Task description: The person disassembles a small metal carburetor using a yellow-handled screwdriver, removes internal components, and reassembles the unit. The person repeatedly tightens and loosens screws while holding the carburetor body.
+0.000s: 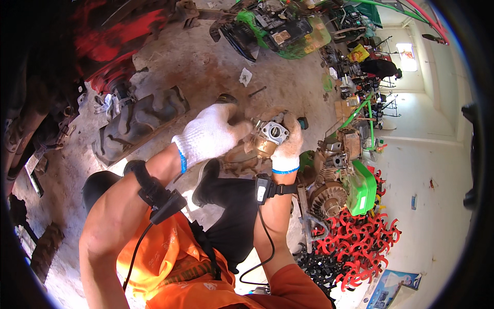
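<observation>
A small metal carburetor [272,132] with a brass-coloured bowl is held up in front of me, its round bore and flange turned toward the view. My right hand [289,144], in a white knitted glove with a blue cuff, wraps around its right side and underside. On the other side, my left hand [213,131] wears a matching glove. Its fingers are bent together at the carburetor's left edge. Whatever may be pinched between those fingertips is hidden.
A tyre with deep lugs [146,118] lies on the floor at left, beside a red machine [110,56]. An engine [280,36] with green plastic stands far off. Right are a finned engine part [329,198], a green container [364,188] and piled red curved blades [355,242].
</observation>
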{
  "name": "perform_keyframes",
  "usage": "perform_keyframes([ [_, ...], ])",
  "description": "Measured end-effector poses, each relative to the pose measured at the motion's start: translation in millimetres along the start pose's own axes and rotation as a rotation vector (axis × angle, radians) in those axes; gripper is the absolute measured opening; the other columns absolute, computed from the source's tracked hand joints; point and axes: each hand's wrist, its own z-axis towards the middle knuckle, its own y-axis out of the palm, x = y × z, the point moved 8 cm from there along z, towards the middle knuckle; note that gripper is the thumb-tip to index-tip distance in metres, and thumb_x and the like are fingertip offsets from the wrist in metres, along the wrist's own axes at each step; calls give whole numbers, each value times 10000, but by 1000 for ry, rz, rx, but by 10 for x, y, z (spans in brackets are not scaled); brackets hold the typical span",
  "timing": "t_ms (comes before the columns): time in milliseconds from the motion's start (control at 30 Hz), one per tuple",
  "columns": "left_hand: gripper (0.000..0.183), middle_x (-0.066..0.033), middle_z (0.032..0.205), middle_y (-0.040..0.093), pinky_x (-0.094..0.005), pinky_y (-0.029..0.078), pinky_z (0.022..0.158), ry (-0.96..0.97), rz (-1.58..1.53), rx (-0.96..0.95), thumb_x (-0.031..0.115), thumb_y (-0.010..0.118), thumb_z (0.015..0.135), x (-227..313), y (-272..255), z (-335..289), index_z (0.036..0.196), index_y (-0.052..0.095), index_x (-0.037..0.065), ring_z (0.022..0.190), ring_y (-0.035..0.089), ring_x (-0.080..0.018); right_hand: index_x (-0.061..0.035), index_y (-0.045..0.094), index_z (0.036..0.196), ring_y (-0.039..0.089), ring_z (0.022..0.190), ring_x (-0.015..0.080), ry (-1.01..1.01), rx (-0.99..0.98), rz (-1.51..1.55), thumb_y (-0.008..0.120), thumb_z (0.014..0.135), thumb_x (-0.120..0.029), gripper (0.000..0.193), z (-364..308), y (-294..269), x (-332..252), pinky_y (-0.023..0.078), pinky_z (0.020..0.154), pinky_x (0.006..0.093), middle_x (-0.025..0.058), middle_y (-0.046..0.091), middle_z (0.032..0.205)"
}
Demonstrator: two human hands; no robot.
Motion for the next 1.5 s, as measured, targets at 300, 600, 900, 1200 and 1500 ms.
perform_keyframes([
  [300, 377, -79, 860, 740, -335, 537, 627, -24, 14, 16, 285, 715, 1025, -110, 67, 17, 1177, 755, -57, 669, 647, -132, -20, 720, 1150, 768, 929, 239, -384, -53, -877, 945, 807, -145, 429, -2, -120, -147, 617, 786, 365, 108, 775, 1028],
  [600, 359, -97, 863, 744, -340, 535, 633, -30, 4, 6, 272, 681, 1020, -122, 99, 21, 1133, 767, -57, 667, 650, -136, -2, 701, 1248, 763, 1004, 244, -505, -224, -1042, 982, 749, -45, 574, -113, 103, -221, 621, 881, 371, 120, 768, 1139],
  [900, 449, -166, 926, 763, -374, 566, 679, 6, 32, 16, 257, 665, 1014, -93, 92, 31, 1270, 713, -108, 726, 699, -183, 3, 672, 1375, 779, 1140, 293, -756, -352, -1370, 1069, 696, -198, 812, -172, 233, -273, 634, 985, 403, 160, 767, 1275],
  [1200, 447, -222, 1028, 793, -388, 586, 842, 19, 59, 35, 247, 672, 1006, -90, 95, 35, 1268, 720, -112, 897, 742, -221, 10, 663, 1399, 769, 1208, 349, -908, -278, -1480, 1012, 743, -138, 758, -260, 234, -299, 621, 1047, 418, 202, 760, 1342],
  [1500, 435, -254, 1081, 797, -404, 577, 950, 10, 63, 48, 243, 682, 982, -75, 84, 32, 1228, 733, -112, 1007, 761, -264, 62, 716, 1215, 773, 1121, 282, -218, -326, -502, 840, 856, 43, 381, -93, 275, -181, 638, 947, 369, 199, 761, 1333],
])
